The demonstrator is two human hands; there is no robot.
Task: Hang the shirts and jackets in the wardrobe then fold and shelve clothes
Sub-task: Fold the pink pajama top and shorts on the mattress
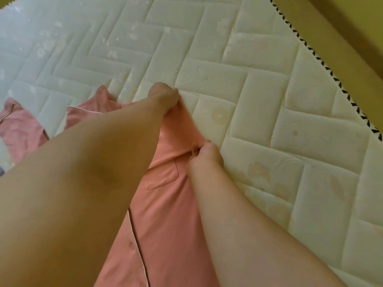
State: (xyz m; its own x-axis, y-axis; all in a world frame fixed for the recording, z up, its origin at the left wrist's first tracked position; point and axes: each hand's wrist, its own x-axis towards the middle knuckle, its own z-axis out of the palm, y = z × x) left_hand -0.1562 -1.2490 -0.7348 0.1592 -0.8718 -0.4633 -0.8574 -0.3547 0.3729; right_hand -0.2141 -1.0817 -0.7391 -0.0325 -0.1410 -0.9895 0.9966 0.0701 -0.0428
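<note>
A salmon-pink button shirt [165, 204] with white piping and a chest pocket lies flat on the quilted cream mattress [269, 100]. My left hand [164, 96] reaches far over it and grips the cloth at the shirt's top edge, fingers curled. My right hand [204, 155] pinches the shirt's right edge near the pocket, knuckles up. Both forearms cover much of the shirt's left side and lower right.
A second pink garment [16, 129] with piping lies crumpled at the left edge of the mattress. The mattress border with black-and-white trim [331, 73] runs diagonally at the right, with a tan bed frame [342, 38] beyond it.
</note>
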